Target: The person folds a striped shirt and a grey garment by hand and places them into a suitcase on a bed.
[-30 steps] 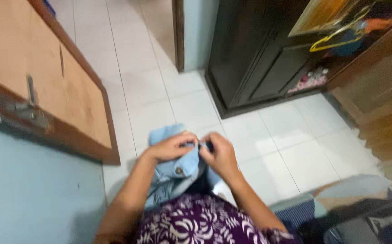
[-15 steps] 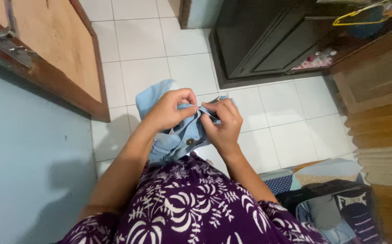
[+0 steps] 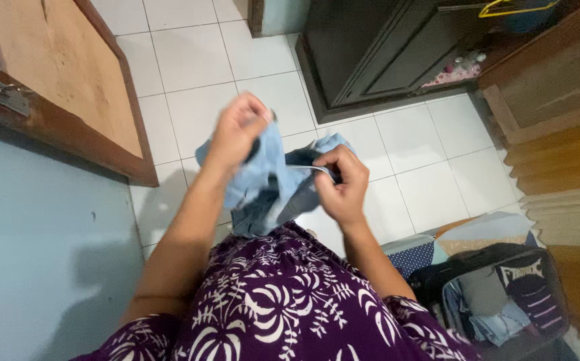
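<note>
I stand over a white tiled floor and hold a light blue denim garment point(image 3: 273, 184) in front of my purple patterned top. My left hand point(image 3: 236, 130) is raised and blurred, gripping the garment's upper edge. My right hand point(image 3: 340, 180) pinches another part of the waistband lower and to the right. The cloth hangs bunched between the two hands, its dark inside showing.
A brown wooden door point(image 3: 56, 87) with a metal latch stands open at left against a pale blue wall point(image 3: 42, 267). A dark cabinet point(image 3: 370, 47) stands at top right, a yellow hanger point(image 3: 514, 8) above it. An open bag of clothes point(image 3: 504, 301) lies at bottom right.
My left hand has lifted up and away from my right hand, pulling the garment open. The camera view has tilted further down.
</note>
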